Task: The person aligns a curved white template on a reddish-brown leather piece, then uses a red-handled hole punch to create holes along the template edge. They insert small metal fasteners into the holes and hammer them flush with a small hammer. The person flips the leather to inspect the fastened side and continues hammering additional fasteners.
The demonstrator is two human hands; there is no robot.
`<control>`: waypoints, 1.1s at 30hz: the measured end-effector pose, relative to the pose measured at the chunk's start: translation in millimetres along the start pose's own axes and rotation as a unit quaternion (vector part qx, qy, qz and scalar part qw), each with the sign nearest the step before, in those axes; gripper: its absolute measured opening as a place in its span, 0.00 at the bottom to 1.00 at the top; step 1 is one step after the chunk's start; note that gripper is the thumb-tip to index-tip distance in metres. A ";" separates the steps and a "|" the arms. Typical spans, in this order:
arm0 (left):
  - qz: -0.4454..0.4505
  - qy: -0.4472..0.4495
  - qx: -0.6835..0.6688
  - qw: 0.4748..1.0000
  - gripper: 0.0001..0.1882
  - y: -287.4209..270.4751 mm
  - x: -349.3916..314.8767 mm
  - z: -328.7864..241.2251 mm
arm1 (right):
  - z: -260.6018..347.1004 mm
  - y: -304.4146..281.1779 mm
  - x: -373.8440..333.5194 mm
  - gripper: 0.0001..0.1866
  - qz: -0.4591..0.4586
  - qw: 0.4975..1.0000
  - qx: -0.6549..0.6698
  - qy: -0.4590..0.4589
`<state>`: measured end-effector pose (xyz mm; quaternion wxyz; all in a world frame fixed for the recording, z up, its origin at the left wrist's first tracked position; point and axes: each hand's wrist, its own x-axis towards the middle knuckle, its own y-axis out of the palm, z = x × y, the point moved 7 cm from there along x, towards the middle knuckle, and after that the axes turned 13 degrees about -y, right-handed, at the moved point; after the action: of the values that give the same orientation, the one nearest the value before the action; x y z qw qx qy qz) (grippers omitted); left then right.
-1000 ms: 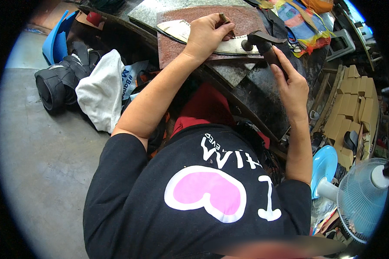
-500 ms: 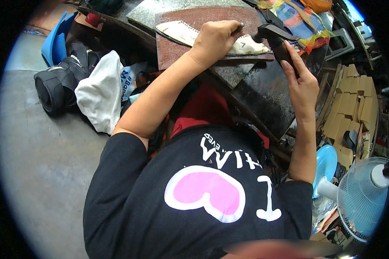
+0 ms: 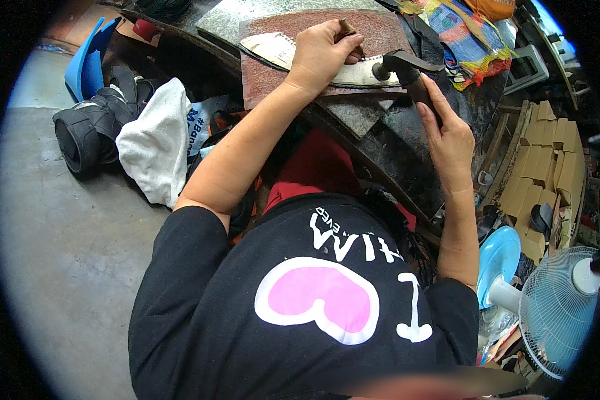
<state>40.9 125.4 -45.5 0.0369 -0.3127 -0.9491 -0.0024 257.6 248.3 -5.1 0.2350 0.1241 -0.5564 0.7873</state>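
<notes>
My right hand (image 3: pixel 452 150) grips the dark handle of a hammer (image 3: pixel 410 65), its rounded face low over the right end of a white curved piece (image 3: pixel 268 45). That piece has a dark edge and a row of small marks along its rim. It lies on a reddish-brown board (image 3: pixel 260 83). Closed around a short metal punch (image 3: pixel 345 27), my left hand (image 3: pixel 317 57) rests over the middle of the piece and covers part of it. The punch's top end sticks up past the fingers; its lower tip is hard to make out.
A grey stone slab (image 3: pixel 228 20) lies under the board on the dark workbench (image 3: pixel 420 147). A colourful mesh bag (image 3: pixel 457 33) sits at the far right. To my right are stacked cardboard boxes (image 3: pixel 537 160) and a fan (image 3: pixel 557 307); a white cloth (image 3: pixel 155 147) hangs at left.
The hammer and my right hand have moved left, nearer my left hand. My left hand has shifted slightly left and turned, so the punch now shows more upright.
</notes>
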 end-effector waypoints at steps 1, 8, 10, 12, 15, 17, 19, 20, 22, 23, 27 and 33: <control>-0.003 0.007 0.015 1.000 0.08 0.0 -2.0 -2.2 | -1.2 1.4 0.1 0.23 0.003 1.000 0.000 0.000; -0.033 0.207 0.253 0.945 0.08 12.3 -20.3 -37.9 | 22.3 -50.5 24.9 0.23 -0.091 0.990 0.084 -0.062; -0.030 0.277 0.272 0.921 0.08 20.8 -25.9 -46.5 | 30.6 -81.4 23.3 0.23 -0.193 0.955 0.197 -0.105; -0.027 0.305 0.294 0.905 0.07 28.8 -27.3 -50.2 | 28.4 -88.0 19.2 0.22 -0.250 0.927 0.261 -0.099; -0.030 0.340 0.322 0.883 0.08 35.6 -33.6 -53.1 | 18.9 -59.3 16.7 0.22 -0.171 0.958 0.224 -0.056; -0.029 0.309 0.312 0.898 0.08 32.1 -33.4 -50.0 | 3.2 -35.4 13.0 0.23 -0.079 0.987 0.136 0.012; -0.040 0.283 0.300 0.910 0.09 26.2 -30.2 -47.8 | -5.6 -27.8 9.5 0.23 -0.069 0.992 0.101 0.017; -0.043 0.267 0.293 0.917 0.09 22.8 -29.9 -45.3 | -8.1 -23.1 6.3 0.22 -0.047 0.995 0.089 0.026; -0.046 0.218 0.268 0.937 0.09 15.8 -22.5 -39.7 | -6.3 -15.1 4.6 0.22 -0.019 0.999 0.049 0.012; -0.042 0.177 0.249 0.951 0.09 12.2 -18.4 -34.5 | -6.0 -13.9 2.8 0.22 -0.004 1.000 0.016 0.020; -0.018 -0.010 -0.059 0.998 0.08 -1.3 -2.6 -7.6 | 2.3 -9.6 1.0 0.23 -0.006 1.000 0.009 0.024; 0.004 -0.010 -0.040 0.999 0.07 5.1 1.6 -2.1 | -0.3 -8.5 0.3 0.23 0.007 1.000 0.016 0.023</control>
<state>42.8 130.4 -43.4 0.0148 -0.3176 -0.9474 -0.0373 261.7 251.0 2.0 0.2401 0.1055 -0.5388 0.8006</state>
